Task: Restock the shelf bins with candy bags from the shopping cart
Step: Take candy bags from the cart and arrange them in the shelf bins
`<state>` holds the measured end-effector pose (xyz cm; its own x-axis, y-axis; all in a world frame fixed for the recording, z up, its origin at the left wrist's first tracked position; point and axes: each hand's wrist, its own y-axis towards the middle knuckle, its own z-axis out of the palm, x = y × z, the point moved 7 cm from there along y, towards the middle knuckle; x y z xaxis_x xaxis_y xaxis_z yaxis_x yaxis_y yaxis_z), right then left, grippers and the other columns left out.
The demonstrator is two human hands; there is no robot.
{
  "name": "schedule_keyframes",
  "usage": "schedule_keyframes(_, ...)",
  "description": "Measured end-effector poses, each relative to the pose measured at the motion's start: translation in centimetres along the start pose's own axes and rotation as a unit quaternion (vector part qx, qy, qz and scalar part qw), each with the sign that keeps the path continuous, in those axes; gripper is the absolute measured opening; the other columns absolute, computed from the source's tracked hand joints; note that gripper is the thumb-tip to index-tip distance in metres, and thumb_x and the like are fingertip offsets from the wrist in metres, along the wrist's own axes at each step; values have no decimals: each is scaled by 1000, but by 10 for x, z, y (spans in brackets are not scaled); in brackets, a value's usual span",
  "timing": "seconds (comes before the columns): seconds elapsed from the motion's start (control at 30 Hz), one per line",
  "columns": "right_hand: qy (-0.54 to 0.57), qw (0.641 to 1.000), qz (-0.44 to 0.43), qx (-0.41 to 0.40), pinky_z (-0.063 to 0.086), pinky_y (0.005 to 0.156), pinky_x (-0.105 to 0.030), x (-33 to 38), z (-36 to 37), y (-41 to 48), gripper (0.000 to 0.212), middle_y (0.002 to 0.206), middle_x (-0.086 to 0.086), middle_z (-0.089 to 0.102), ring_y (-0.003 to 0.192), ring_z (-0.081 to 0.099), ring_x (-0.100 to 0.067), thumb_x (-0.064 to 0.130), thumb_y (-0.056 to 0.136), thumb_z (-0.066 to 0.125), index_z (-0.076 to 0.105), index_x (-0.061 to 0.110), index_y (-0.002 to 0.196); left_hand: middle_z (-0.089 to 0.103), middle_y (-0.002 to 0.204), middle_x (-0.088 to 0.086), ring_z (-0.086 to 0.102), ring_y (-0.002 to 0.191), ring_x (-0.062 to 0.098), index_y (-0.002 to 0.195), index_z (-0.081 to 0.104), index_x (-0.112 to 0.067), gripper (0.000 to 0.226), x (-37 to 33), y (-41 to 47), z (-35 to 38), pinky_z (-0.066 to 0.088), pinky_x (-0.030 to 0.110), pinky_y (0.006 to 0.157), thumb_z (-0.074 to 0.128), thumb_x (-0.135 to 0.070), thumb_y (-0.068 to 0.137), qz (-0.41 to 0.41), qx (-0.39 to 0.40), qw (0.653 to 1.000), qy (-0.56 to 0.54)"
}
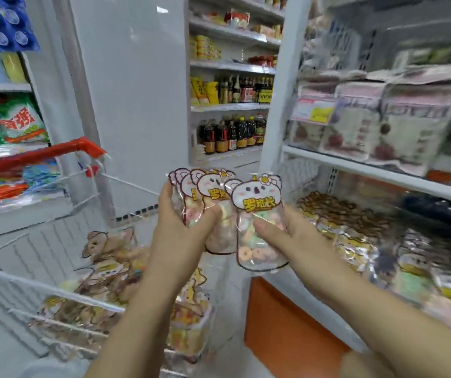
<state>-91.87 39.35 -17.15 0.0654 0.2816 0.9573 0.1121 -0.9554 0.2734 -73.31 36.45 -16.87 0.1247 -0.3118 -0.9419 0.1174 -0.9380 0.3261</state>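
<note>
**A:** Which step are we in?

**B:** I'd call it the transfer step. Both hands are loaded and sit between the shopping cart [27, 285] and the lower shelf bin [300, 175].

**A:** Left side?

**B:** The left hand [183, 227] grips a fanned stack of candy bags [210, 190]. Its thumb lies across the front and the fingers wrap behind. It looks like three or four bags, but the overlap hides the exact count.

**A:** Right?

**B:** The right hand [292, 233] pinches a single bag [257, 203], thumb on the clear front and fingers behind. That bag is upright with the koala label facing the camera. It touches or overlaps the edge of the stack, and I can't tell which.

**A:** Where does it go?

**B:** The bin is on the right, just beyond the right hand. It already holds bags [355, 222]. That area is blurred, so I can't match the print to the one in hand.

**A:** How far along is the task?

**B:** Not close, I'd say. There's a pile of bags in the cart [109, 268].

**A:** Next move?

**B:** Probably swing the right hand over the bin and set the single bag down label-out. Then feed the rest from the left stack one at a time. The film looks slick, so the fan could slip if the left thumb eases off.
</note>
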Motion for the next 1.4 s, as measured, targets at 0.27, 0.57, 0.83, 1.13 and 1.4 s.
schedule_keyframes(0.27,216,954,111,-175,60,80,-31,-28,-97,-81,44,112,-11,75,101,73,-22,23,90,66,59,8,131,67,109,-35,64,104,-10,125,48,-51,46,-3,-64,151,48,25,100,72,-45,86,-52,191,979,-57)
schedule_keyframes(0.57,168,948,110,-246,47,106,-48,-38,-205,-143,72,120,-11,71,113,68,-28,43,75,81,56,9,133,41,127,-31,39,111,-16,146,26,-42,73,-18,-111,279,30,5,93,47,-73,83,-71,390,917,30)
schedule_keyframes(0.83,-113,966,188,-137,57,80,-21,-36,-283,-164,27,101,3,78,91,71,-7,3,84,76,69,16,106,59,135,-20,57,120,-1,145,30,-47,88,0,-112,351,46,30,107,85,-39,77,22,544,829,127)
schedule_keyframes(1.13,-438,835,333,-18,49,59,-25,-76,-299,-160,26,86,-3,61,69,59,-15,29,85,75,53,23,97,47,145,-19,50,126,4,152,6,-40,99,56,-115,382,41,6,93,77,-19,87,29,594,762,256)
schedule_keyframes(1.4,-617,729,294,34,52,72,-33,-41,-304,-163,31,88,-5,67,90,62,-24,40,84,70,69,12,95,51,139,-19,51,127,13,149,-4,-47,116,88,-115,392,37,31,113,84,-37,75,-35,631,708,313)
